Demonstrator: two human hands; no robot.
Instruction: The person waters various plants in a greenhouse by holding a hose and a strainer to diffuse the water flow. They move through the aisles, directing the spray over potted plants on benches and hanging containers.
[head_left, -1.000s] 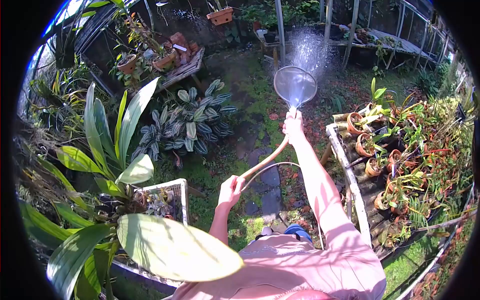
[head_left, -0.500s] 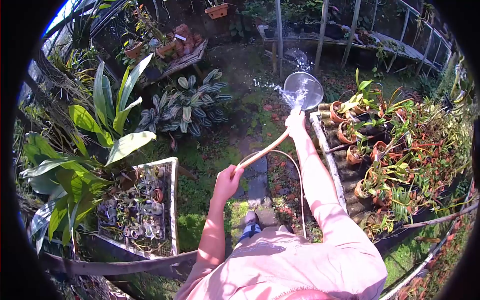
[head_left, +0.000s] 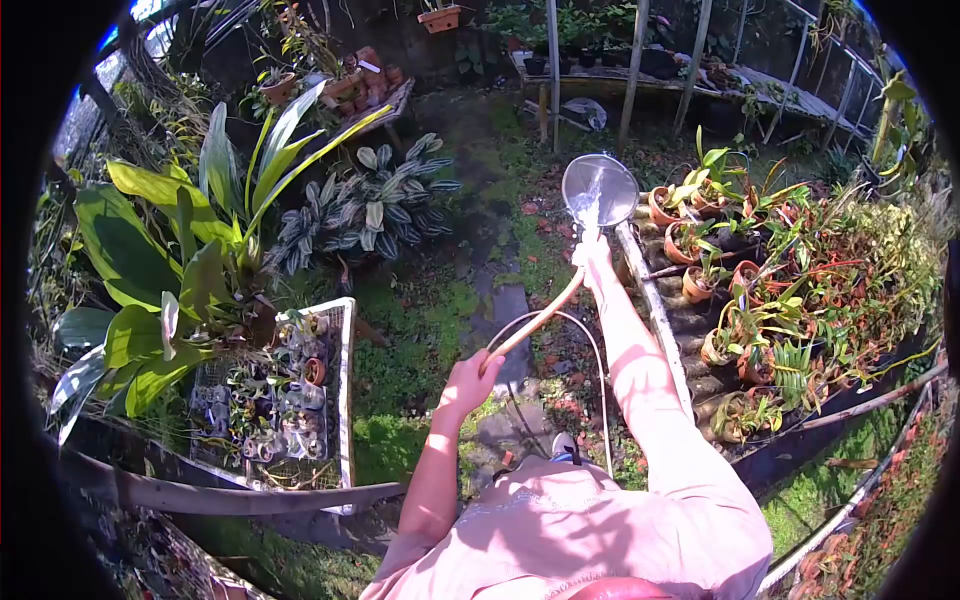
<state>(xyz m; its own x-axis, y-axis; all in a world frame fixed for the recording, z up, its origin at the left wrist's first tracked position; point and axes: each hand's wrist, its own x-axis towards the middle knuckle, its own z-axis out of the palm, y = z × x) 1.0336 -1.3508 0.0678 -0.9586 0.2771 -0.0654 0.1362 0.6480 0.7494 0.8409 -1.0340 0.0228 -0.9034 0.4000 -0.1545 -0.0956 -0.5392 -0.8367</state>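
Observation:
My right hand (head_left: 593,258) is closed round the front end of a tan garden hose (head_left: 541,318), arm stretched forward. Water (head_left: 591,205) gushes from that end against a round mesh disc like a sieve (head_left: 618,188), just beyond my fingers. Whether the disc has a handle in the same hand is hidden. Further back along the hose, my left hand (head_left: 470,384) is wrapped round it. The hose's thinner-looking loop (head_left: 603,400) curves down beside my right forearm.
To the right, a corrugated bench (head_left: 690,345) carries several potted plants (head_left: 697,284). A wire-mesh rack (head_left: 345,400) of small pots stands at left, beside a broad-leaved plant (head_left: 130,240). A stone path (head_left: 510,310) runs ahead. Posts (head_left: 636,70) stand at the back.
The splash beyond the mesh disc has gone, and the water now shows mainly on the disc. My left hand sits slightly lower and further right. The foot below has shifted right.

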